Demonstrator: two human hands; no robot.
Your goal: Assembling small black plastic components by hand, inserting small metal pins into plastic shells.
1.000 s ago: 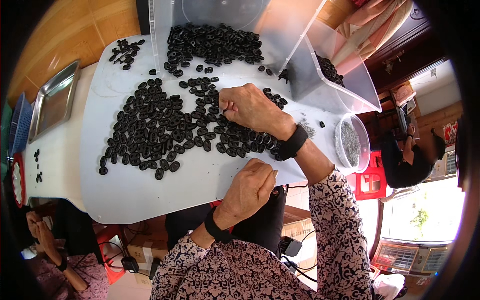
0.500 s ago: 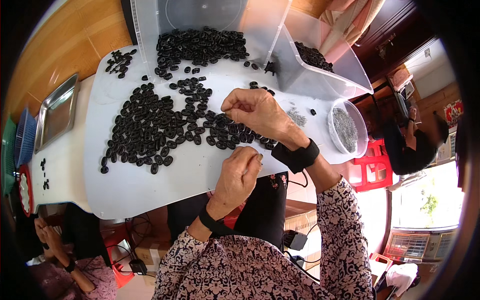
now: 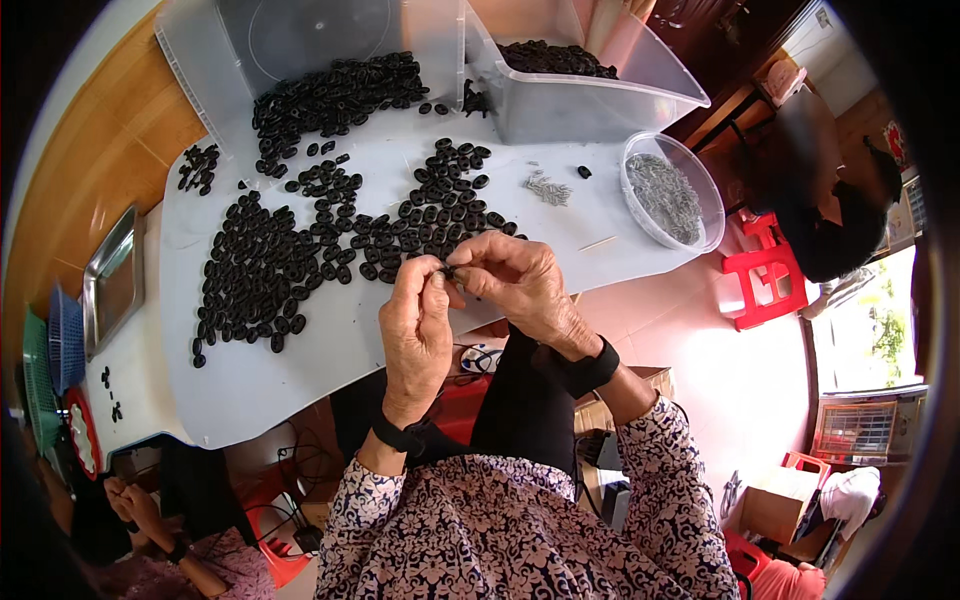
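The person's patterned sleeves (image 3: 655, 465) are reaching in from the lower edge, a black band (image 3: 397, 433) circling each wrist. Ahead of them, the left hand (image 3: 415, 325) and the right hand (image 3: 527, 290) are meeting over the near part of the white table (image 3: 310, 370), their fingertips nearly closed and pinching a small black piece (image 3: 447, 271) between them; the fingers are hiding most of its shape. Just beyond, a cluster of black oval pieces (image 3: 440, 220) is spreading across the table, and a larger heap (image 3: 245, 265) is lying to the left. On the right, a thin pale stick (image 3: 600, 243) is lying near a round clear tub (image 3: 712, 222) that is holding silvery bits (image 3: 662, 195), and more bits (image 3: 548, 190) are lying in a small pile beside it. Farther back, two clear bins (image 3: 590, 112) are standing side by side, and dark pieces are heaping up in both.
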